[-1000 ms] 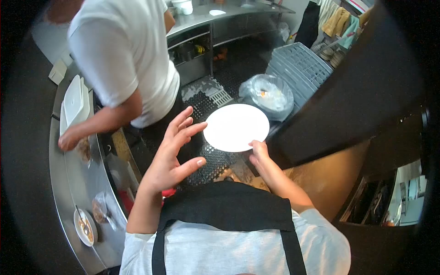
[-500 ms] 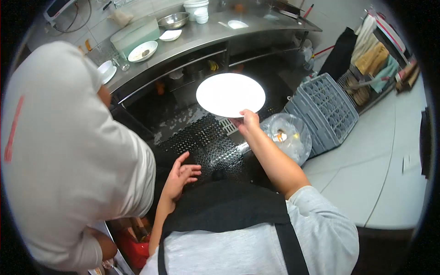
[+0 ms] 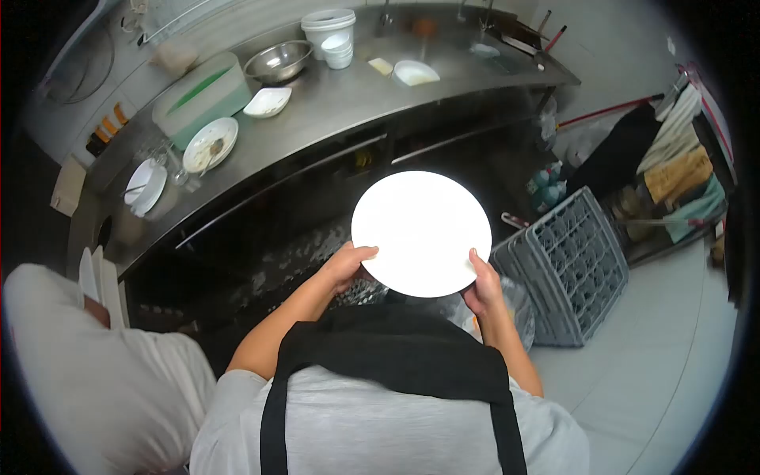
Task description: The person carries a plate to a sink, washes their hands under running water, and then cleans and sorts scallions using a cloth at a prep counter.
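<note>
In the head view, your left hand [image 3: 346,265] and right hand [image 3: 484,289] pinch the rim of a white plate [image 3: 421,233], one on each side; both thumbs lie over the edge, while the other fingers are mostly hidden beneath it, so you cannot tell how deep their hold goes. The plate sits between your fingers, out in front of your apron [image 3: 396,348], with no tabletop under it; if the rim is wet or greasy, which the glare hides, it could slip out and drop to the floor.

Just right of your right fingers stands a grey rack [image 3: 574,273]; a swing that way might knock the plate's edge and chip it; the plastic bag [image 3: 518,305], close behind that hand, could snag your wrist. Left of your left fingers, a co-worker in a white shirt [image 3: 111,372] stands near enough that a turn by either of you might jolt your elbow. Ahead of your fingers, the tabletop [image 3: 317,119] carries a used dish [image 3: 210,146] and a metal bowl [image 3: 279,62]; a careless reach could clip them.
</note>
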`<state>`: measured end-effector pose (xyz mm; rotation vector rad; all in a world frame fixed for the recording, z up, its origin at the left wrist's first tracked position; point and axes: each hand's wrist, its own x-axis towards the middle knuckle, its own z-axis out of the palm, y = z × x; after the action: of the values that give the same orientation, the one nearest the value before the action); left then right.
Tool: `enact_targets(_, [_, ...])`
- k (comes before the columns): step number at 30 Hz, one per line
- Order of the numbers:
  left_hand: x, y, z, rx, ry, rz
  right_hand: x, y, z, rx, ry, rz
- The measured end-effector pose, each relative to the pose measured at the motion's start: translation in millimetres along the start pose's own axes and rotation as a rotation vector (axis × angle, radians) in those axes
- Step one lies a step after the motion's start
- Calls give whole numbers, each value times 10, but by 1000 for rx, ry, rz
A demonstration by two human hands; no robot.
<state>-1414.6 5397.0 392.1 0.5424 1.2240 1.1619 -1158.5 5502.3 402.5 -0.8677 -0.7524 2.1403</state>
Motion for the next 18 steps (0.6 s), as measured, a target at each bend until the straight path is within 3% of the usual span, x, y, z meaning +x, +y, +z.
enact_targets(4, [872, 710, -84, -169, 142, -3, 1002, -722, 288, 66, -165, 37])
enact_targets(6, [1247, 1072, -296, -190, 244, 38, 1495, -1119, 375, -36, -405, 71])
enact_targets(8, [1639, 1338, -687, -239, 329, 94, 1790, -1367, 546, -185, -294, -69])
enact_targets(12, [2323, 1831, -1345, -271, 577, 211, 2428, -1860, 348, -269, -286, -98])
enact_targets(16, [2957, 2085, -1857, -180, 811, 220, 3371, -2429, -37, -349, -149, -247])
enact_targets(18, [3183, 2110, -2069, -207, 827, 197, 3943, -2741, -34, -401, -107, -281])
